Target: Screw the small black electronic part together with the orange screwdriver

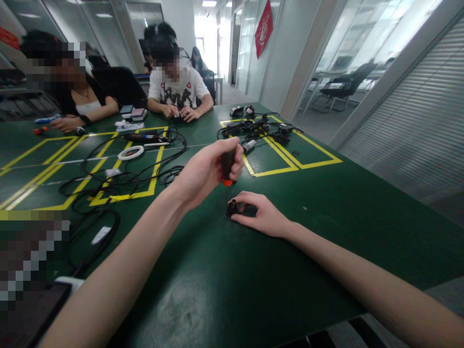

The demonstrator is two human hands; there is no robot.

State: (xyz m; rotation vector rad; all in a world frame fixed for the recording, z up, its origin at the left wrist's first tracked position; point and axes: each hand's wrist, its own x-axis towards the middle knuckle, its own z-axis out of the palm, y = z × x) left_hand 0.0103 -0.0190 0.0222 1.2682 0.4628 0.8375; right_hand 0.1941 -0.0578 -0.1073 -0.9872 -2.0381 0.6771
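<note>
My left hand (213, 166) is wrapped round the dark handle of a screwdriver (227, 165), which has an orange collar. The thin shaft points straight down toward a small black part (232, 208) standing on the green table. My right hand (259, 212) pinches that part from the right between thumb and fingers. The part has a short round upper end and a wider dark base. Whether the screwdriver's tip touches it or sits just behind it I cannot tell.
Black cables (108, 179) and a white tape ring (131, 152) lie left on the green table (326, 251). Black devices and cords (253, 128) lie ahead within yellow tape outlines. Two people sit across, one handling a small dark object (178, 116). A dark-screened device (43, 309) is lower left.
</note>
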